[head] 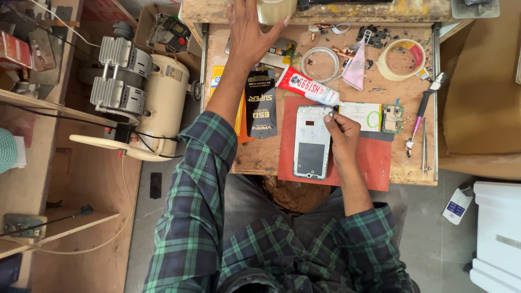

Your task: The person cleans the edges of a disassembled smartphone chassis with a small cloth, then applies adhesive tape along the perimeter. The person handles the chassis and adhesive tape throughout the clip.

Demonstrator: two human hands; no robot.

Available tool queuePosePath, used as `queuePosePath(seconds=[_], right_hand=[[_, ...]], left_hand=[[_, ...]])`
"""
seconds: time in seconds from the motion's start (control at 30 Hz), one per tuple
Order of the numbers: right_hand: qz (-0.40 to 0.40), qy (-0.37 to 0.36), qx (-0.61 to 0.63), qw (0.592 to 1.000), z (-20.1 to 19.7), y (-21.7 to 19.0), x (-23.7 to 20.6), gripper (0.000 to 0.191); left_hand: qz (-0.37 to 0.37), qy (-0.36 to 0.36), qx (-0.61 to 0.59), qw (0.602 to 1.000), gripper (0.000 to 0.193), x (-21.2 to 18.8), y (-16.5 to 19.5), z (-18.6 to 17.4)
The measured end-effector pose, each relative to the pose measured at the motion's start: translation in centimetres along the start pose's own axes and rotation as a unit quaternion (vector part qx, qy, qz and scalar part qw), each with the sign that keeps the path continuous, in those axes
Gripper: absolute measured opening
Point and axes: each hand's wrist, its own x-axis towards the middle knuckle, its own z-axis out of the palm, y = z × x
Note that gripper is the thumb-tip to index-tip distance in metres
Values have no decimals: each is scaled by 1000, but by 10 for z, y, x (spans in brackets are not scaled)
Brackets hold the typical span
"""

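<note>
Plaid-sleeved arms reach up from the bottom of the view over a small wooden desk. At the desk's middle lies a red mat, and on its left half rests a white phone frame, lying flat with its long side running away from the person. The right hand rests on the mat touching the frame's right edge near the top, its grip pinched at that edge; whether it holds anything small there is too hidden to tell. The left hand stretches to the far edge of the desk, fingers spread and released, the thumb touching a roll of clear tape that stands there.

Just beyond the frame's top end lies a red and white glue tube, tilted. Left of the frame sits a black flat packet. Right of the frame, past the hand, are a white card and a small green circuit board. A roll of pale tape lies at the far right corner, with tweezers along the right edge. Off the desk, left of the frame, stands a cream pump.
</note>
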Motion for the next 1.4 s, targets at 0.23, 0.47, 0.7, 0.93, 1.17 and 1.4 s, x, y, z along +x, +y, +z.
queuePosePath(seconds=[0.23,0.47,0.7,0.93,1.17,1.4], right_hand=[[4,2,3,1000,1,-2,0,19],[1,-2,1,1000,0,-1,0,25],[-3,-3,-4,1000,-3,4,0,27],[-2,0,-3,1000,-1,3,0,20],[0,-3,-4,1000,-2,3,-1,23],[-6,-3,-10,1000,-1,3,0,21]], left_hand=[[3,2,-3,1000,81,0,0,0],[-2,-6,5,1000,82,-1,0,1],[5,-1,10,1000,84,-2,-2,3],[-3,-7,12,1000,86,-1,-1,3],[-1,-5,5,1000,84,0,-1,1],[-5,-9,6,1000,83,0,-1,2]])
